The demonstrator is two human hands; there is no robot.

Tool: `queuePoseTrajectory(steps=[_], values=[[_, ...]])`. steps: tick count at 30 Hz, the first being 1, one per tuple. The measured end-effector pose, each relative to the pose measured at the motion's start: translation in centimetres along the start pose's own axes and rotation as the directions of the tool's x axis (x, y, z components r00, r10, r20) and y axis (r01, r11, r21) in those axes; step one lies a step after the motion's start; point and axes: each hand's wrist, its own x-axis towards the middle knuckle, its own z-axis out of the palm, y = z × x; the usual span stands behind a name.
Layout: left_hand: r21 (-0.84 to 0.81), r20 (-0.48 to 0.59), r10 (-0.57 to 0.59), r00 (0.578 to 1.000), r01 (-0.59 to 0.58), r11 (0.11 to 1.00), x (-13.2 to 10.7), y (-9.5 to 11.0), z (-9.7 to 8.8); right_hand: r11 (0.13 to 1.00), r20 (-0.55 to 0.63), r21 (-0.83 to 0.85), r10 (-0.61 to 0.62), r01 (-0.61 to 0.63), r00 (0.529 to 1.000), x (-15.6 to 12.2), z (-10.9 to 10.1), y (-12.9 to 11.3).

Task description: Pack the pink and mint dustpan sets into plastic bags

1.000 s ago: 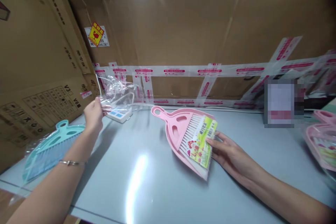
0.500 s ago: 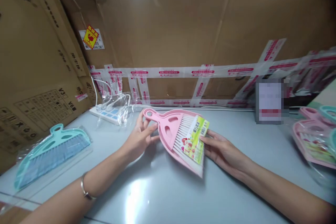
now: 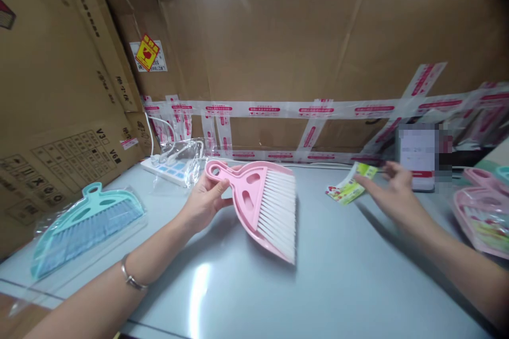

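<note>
My left hand grips the handle end of a pink dustpan and the pink hand brush nested on it. The white bristles fan out to the right, uncovered, and the pan tilts above the table. Over on the right, my right hand has its fingers apart, its thumb overlapping the edge of a green-and-white printed card. Whether the thumb touches the card cannot be made out.
Wrapped in clear plastic, a teal brush and dustpan lies at left. Behind are a power strip and large cardboard boxes. A phone stands at right, near more pink sets.
The printed card has come off the bristles and moved right with my right hand, whose fingers have spread. My left hand still holds the set, now slightly further left.
</note>
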Motion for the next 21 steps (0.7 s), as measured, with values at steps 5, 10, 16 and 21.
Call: queuePoseTrajectory(steps=[5,10,16,21], values=[[0.008,0.140,-0.017,0.990,0.016,1.000,-1.1,-0.4,1.8,0.749,0.401,-0.138,-0.556,0.648,0.728,-5.5,2.4,-5.4],[0.016,0.267,0.025,0.964,-0.030,0.999,-2.4,-0.1,3.6,0.770,0.639,-0.053,-0.463,0.636,0.614,-9.4,3.9,-8.4],[0.142,0.217,0.168,0.962,-0.201,0.969,-2.5,0.2,4.1,0.878,0.610,-0.049,-0.351,0.476,0.710,-9.7,3.5,-8.7],[0.199,0.176,0.198,0.964,-0.232,0.952,-2.9,0.0,4.4,0.882,0.532,-0.021,-0.390,0.472,0.752,-10.3,3.8,-8.3]])
